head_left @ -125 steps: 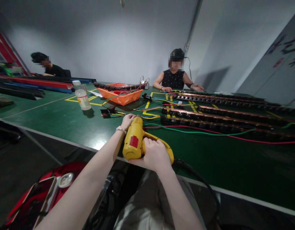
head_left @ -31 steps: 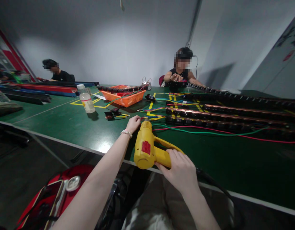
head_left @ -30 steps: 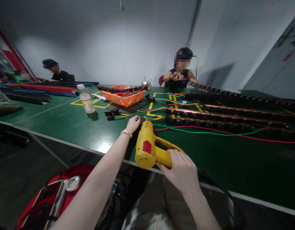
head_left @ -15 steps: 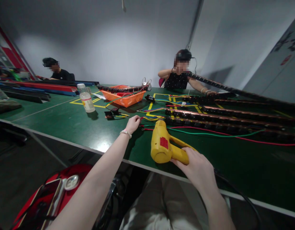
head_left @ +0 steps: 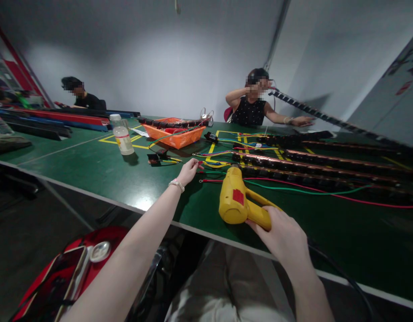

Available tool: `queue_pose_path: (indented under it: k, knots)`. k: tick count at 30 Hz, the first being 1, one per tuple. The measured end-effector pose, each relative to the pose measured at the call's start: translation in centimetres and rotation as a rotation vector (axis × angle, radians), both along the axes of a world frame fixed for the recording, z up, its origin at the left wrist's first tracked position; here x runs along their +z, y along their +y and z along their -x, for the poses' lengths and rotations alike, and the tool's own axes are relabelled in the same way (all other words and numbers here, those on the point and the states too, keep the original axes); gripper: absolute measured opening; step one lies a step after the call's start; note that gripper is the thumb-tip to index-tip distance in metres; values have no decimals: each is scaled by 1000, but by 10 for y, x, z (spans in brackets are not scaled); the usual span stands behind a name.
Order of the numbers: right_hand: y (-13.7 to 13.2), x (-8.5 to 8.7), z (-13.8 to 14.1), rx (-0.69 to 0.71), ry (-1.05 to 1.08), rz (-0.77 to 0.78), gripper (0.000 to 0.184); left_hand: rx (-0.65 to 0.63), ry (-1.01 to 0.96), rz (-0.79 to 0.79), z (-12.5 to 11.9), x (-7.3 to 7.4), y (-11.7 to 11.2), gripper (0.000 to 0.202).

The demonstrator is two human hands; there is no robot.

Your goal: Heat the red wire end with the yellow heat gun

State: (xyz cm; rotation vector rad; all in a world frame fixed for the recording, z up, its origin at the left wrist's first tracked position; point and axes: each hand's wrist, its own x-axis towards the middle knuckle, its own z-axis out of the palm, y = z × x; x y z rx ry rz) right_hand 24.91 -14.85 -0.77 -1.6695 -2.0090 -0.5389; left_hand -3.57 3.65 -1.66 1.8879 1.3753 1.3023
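heat gun [head_left: 236, 202] | yellow body, red label | on green table [head_left: 92, 167]

The room was dim, brightest on the far wall [head_left: 179, 76]. A white glare patch sat near the table [head_left: 92, 165]'s front edge. Edges bowed and darkened; the raised strip [head_left: 327, 119] was motion-blurred.

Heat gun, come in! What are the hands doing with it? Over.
Right hand shut on yellow heat gun handle, nozzle aimed across green table. Left hand at loose wire ends, grip unclear. Red wire lies just ahead of nozzle.
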Motion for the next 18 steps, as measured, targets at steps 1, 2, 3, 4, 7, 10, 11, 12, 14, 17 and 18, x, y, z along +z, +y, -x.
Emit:
queue_pose_path:
  k: [1, 2, 3, 4, 7, 10, 11, 12, 14, 17, 18]
  knots:
    - [0, 0, 1, -1, -16, -19, 47, -22, -5, 26, 0, -1, 0, 17]
    - [-1, 0, 1, 4, -31, -37, 45, -43, -16, 54, -1, -1, 1, 15]
    - [-1, 0, 2, 14, -43, -50, 43, -64, -31, 79, -1, -3, 1, 14]
    - [-2, 0, 2, 25, -52, -60, 41, -82, -46, 99, 0, -4, 2, 14]
    - [-5, -1, 2, 46, -57, -85, 40, -100, -54, 113, 0, -5, 4, 15]
    - [-7, -3, 2, 56, -56, -103, 40, -103, -21, 112, 1, -3, 2, 16]
    - [-8, -3, 2, 59, -55, -106, 40, -110, -19, 122, 1, -3, 1, 17]
    - [-8, -4, 2, 61, -55, -108, 41, -120, -25, 139, 2, -2, 0, 17]
    - [-8, -4, 1, 61, -54, -118, 41, -146, -54, 180, 2, -1, -1, 18]
    - [-7, -4, 1, 62, -55, -133, 42, -204, -93, 220, 4, -2, 0, 18]
    - [-6, -4, 1, 62, -55, -136, 42, -223, -102, 225, 5, -3, 0, 19]
